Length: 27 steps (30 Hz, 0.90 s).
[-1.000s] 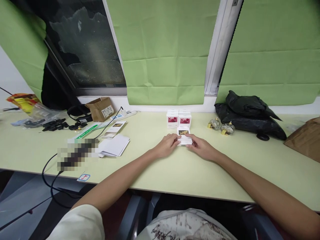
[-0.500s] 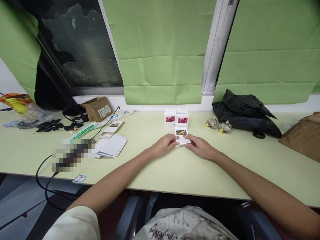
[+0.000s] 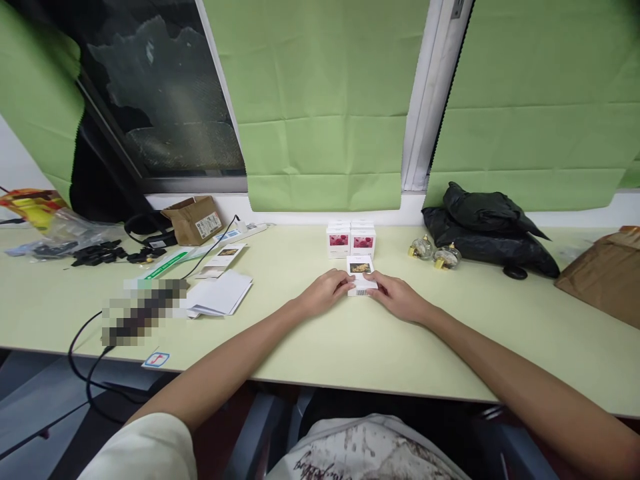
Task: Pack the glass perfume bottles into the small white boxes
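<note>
Fingers of the left hand and the right hand pinched a small white box from its two sides, with a thumb near each edge. The box was right in front of the person, at twelve o'clock, and had a yellow flower picture on it. Its barcode end pointed back toward six o'clock. I could not tell if it sat on the table.

Just past it, at twelve o'clock from the box, stood a bunch of white boxes with pink pictures. Two glass bottles with gold bits lay near two o'clock. Big black bags were behind them. White papers lay at nine o'clock, and a brown cardboard box was at ten.
</note>
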Tool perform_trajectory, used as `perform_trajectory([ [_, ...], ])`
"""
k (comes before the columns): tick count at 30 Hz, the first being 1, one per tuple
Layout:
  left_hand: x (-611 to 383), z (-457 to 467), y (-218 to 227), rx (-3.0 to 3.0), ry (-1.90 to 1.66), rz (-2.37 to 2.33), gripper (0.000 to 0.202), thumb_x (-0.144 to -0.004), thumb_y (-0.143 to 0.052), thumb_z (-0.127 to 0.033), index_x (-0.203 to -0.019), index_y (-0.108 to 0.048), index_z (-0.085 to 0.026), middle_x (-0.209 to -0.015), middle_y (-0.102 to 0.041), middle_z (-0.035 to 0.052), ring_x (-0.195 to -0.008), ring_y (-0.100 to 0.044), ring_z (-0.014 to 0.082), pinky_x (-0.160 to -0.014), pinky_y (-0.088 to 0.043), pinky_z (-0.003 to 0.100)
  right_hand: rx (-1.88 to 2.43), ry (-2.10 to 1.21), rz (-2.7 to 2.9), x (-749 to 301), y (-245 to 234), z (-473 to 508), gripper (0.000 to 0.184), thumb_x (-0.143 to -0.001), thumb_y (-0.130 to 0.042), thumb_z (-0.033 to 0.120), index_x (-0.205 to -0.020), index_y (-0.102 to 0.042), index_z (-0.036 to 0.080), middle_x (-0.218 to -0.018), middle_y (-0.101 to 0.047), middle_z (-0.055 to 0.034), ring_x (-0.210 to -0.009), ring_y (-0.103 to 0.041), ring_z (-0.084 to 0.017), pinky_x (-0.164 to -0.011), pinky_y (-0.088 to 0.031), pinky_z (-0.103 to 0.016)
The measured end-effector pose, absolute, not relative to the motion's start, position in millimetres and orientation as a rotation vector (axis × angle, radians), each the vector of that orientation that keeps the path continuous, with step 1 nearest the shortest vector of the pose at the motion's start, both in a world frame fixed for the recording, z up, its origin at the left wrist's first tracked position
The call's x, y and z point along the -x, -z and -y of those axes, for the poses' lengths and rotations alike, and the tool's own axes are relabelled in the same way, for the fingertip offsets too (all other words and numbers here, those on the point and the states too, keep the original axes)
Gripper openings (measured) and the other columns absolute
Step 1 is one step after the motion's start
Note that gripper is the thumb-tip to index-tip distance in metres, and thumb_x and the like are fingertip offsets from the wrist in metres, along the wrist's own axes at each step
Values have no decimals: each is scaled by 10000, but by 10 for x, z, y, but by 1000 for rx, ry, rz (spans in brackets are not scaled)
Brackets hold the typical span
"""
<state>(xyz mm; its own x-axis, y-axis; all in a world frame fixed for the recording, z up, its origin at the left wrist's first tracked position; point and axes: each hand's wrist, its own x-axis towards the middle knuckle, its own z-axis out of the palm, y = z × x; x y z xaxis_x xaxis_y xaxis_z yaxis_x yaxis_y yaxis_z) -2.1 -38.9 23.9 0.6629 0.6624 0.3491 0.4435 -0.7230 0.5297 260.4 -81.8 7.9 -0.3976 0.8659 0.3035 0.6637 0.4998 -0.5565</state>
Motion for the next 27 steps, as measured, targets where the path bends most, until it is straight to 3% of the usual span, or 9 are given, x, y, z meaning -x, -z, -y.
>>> perform_trajectory([
  [6, 45, 411, -247, -2494, -732, -876, 290, -1026, -566, -490, -1069, -649, -216, -952, -663, 59, -890, -612, 225, -800, -480, 359, 1211, -483, 2192, -2609, -88, 818, 381, -1056, -473, 487, -1358, -600, 291, -1217, -727, -70, -979, -661, -250, -875, -480, -379],
  [9, 41, 421, -264, -2460, -750, -894, 311, -1030, -549, -503, -1049, -666, -215, -934, -657, 48, -840, -601, 205, -765, -467, 338, 1247, -536, 2160, -2615, -95, 814, 428, -1046, -484, 531, -1391, -598, 304, -1029, -728, -32, -855, -637, -223, -817, -479, -361],
  [12, 31, 425, -296, -2360, -783, -930, 369, -1056, -480, -519, -1240, -635, -238, -898, -657, 14, -774, -582, 179, -729, -453, 313, 1298, -574, 2063, -2619, -101, 803, 480, -1047, -463, 561, -1447, -553, 312, -869, -666, 11, -752, -596, -197, -734, -461, -331],
  [14, 29, 413, -309, -2311, -824, -997, 402, -1062, -456, -526, -1321, -587, -248, -885, -658, 1, -768, -577, 177, -730, -451, 312, 1348, -556, 1982, -2622, -97, 787, 502, -1046, -456, 564, -1462, -519, 289, -858, -649, 14, -755, -600, -195, -725, -457, -327],
  [19, 48, 342, -272, -2293, -841, -1218, 431, -1013, -512, -589, -1120, -687, -209, -944, -695, 60, -928, -597, 247, -797, -469, 360, 1472, -529, 1872, -2632, -78, 742, 423, -1040, -443, 589, -1241, -618, 261, -861, -679, -1, -785, -626, -208, -743, -461, -343],
  [21, 56, 312, -243, -2280, -835, -1217, 455, -1021, -485, -593, -1120, -715, -213, -1008, -711, 75, -988, -591, 263, -840, -476, 380, 1462, -560, 1867, -2635, -79, 732, 405, -1039, -446, 589, -1180, -643, 264, -872, -693, -3, -788, -630, -206, -747, -460, -342],
  [27, 74, 264, -210, -2244, -832, -1170, 476, -1010, -495, -600, -1171, -755, -236, -1065, -729, 81, -1018, -587, 267, -873, -487, 393, 1397, -635, 1841, -2662, -48, 702, 447, -1027, -457, 621, -1158, -677, 255, -832, -673, 5, -760, -598, -198, -718, -445, -327],
])
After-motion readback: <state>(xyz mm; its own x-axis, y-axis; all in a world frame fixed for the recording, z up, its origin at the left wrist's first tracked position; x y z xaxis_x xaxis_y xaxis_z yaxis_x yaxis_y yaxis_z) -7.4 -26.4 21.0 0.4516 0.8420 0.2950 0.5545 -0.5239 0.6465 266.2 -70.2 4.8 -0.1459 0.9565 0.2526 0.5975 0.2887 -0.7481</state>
